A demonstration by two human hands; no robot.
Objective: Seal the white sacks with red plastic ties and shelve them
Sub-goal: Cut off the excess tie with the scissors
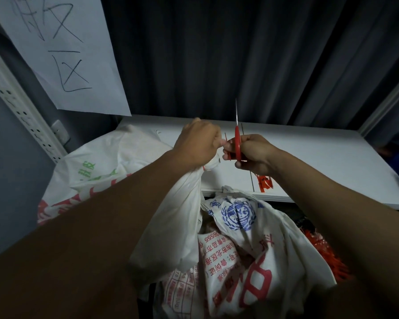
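Observation:
My left hand (pixel 197 143) is closed around the gathered neck of a plain white sack (pixel 177 215), which hangs below my fist in front of the white shelf (pixel 320 162). A bit of red shows at the neck just under that hand. My right hand (pixel 253 153) pinches a red plastic tie (pixel 237 143) right beside my left thumb. The tie's thin tail sticks straight up. The two hands nearly touch.
A printed white sack (pixel 97 162) lies on the shelf's left part. Another sack (pixel 240 238), with a blue emblem and red lettering, sits below. Loose red ties lie on the shelf (pixel 265 181) and in a pile at lower right (pixel 329 256). A paper sign (pixel 62 49) hangs upper left, before a dark curtain.

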